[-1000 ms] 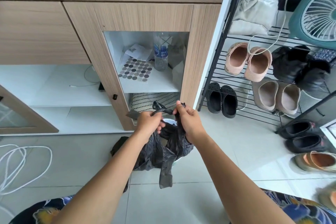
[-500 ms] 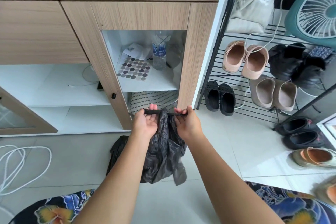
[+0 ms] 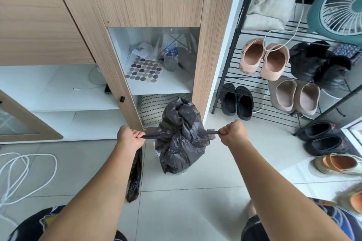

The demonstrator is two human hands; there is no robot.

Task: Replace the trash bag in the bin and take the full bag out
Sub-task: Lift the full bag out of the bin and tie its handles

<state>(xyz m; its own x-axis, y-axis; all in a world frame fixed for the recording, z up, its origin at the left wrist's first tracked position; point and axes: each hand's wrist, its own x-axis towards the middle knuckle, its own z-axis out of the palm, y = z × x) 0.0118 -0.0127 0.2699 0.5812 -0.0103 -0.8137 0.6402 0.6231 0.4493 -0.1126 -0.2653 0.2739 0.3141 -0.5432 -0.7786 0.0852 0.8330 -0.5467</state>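
Black trash bag (image 3: 181, 139), crumpled and bunched, held above the tiled floor (image 3: 188, 211) directly in front of the wooden cabinet (image 3: 148, 11); its upper folds overlap the lower edge of the cabinet's glass door (image 3: 156, 60). Two twisted ends of the bag are drawn out sideways. The left hand (image 3: 130, 136) is closed in a fist around the left end; the right hand (image 3: 233, 133) is closed around the right end, the two hands well apart. A pale rim, possibly the bin, shows just beneath the bag but is mostly hidden. A second dark bag (image 3: 135, 176) hangs below the left forearm. Open floor lies toward the camera. A shoe rack (image 3: 254, 84) bounds the right side; a white cord (image 3: 23, 174) lies at the left edge.
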